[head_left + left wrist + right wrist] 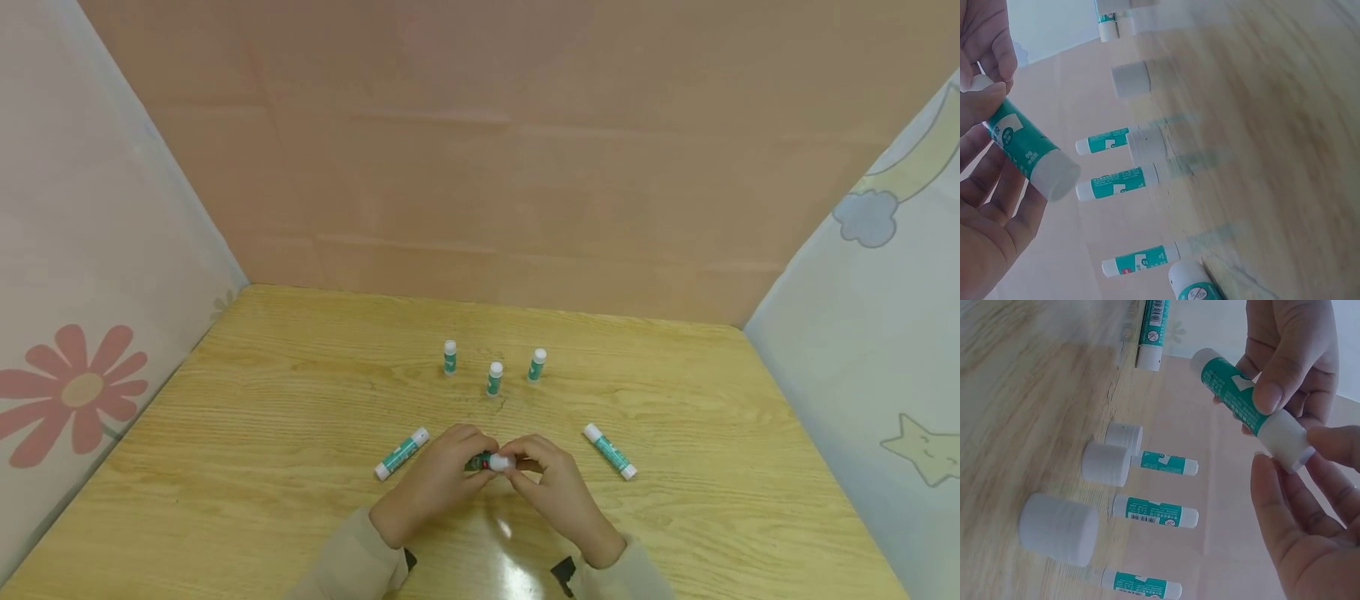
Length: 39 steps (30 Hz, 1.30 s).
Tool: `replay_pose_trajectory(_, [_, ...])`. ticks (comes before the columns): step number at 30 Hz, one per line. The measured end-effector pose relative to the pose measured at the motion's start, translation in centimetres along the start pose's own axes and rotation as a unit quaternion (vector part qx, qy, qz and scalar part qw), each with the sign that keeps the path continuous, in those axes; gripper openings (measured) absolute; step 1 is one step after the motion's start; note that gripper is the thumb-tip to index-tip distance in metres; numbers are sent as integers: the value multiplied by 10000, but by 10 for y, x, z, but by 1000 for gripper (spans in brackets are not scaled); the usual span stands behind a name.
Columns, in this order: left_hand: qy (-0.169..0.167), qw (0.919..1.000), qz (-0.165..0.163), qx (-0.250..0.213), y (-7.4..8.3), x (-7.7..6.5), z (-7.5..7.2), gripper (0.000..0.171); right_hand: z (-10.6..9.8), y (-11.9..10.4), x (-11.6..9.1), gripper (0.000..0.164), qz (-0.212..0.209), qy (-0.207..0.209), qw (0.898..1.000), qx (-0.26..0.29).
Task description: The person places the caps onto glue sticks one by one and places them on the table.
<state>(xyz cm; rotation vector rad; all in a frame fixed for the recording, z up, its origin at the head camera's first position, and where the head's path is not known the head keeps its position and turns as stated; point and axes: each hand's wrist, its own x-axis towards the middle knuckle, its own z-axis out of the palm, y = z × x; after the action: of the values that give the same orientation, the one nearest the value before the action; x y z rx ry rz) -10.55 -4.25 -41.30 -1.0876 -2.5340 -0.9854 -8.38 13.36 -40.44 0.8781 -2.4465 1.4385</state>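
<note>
A green-and-white glue stick [480, 462] is held between both hands above the table. My left hand [448, 468] grips its green body, thumb on one side, as the right wrist view shows. The fingertips of my right hand [547, 483] pinch its white end [1285, 439]. On the left, near the left hand, another glue stick [401, 454] lies on its side. To the right of the right hand lies one more glue stick [610, 452]. Beyond the hands stand three upright glue sticks, the left [450, 358], the middle [494, 381] and the right [537, 367].
White cylindrical pieces [1059, 528] stand on the wooden table [247, 400] near the hands in the wrist views; the head view does not show them. A plain backdrop [480, 167] closes off the back. Printed panels flank both sides, one bearing a red flower [82, 390].
</note>
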Motion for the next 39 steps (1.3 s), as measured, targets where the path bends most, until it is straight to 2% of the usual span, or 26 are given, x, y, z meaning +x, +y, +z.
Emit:
replay_pose_trajectory(8, [-104, 9999, 62, 109, -1, -1, -4, 19, 0, 1, 2, 23, -251, 27, 9985, -476])
replay_pose_trajectory(12, [-193, 9998, -17, 81, -2, -1, -6, 19, 0, 1, 2, 23, -71, 60, 9980, -626])
replay_pose_trajectory(15, [-267, 9996, -96, 62, -2, -2, -8, 21, 0, 2, 2, 23, -89, 107, 9972, -729])
replay_pose_trajectory(19, [-150, 9998, -85, 108, -6, -4, -9, 24, -2, 4, 1, 24, -354, 158, 9956, -852])
replay_pose_trajectory(23, [34, 9999, -101, 123, -9, -5, -10, 26, -3, 4, 1, 24, -340, 130, 9955, -869])
replay_pose_trajectory(34, [180, 9988, -414, 165, -14, -8, -16, 26, -6, 2, -1, 24, -6, 47, 9948, -1013])
replay_pose_trajectory(39, [192, 9967, -771, 161, -16, -10, -20, 24, -8, 1, -2, 23, 149, 7, 9943, -1052])
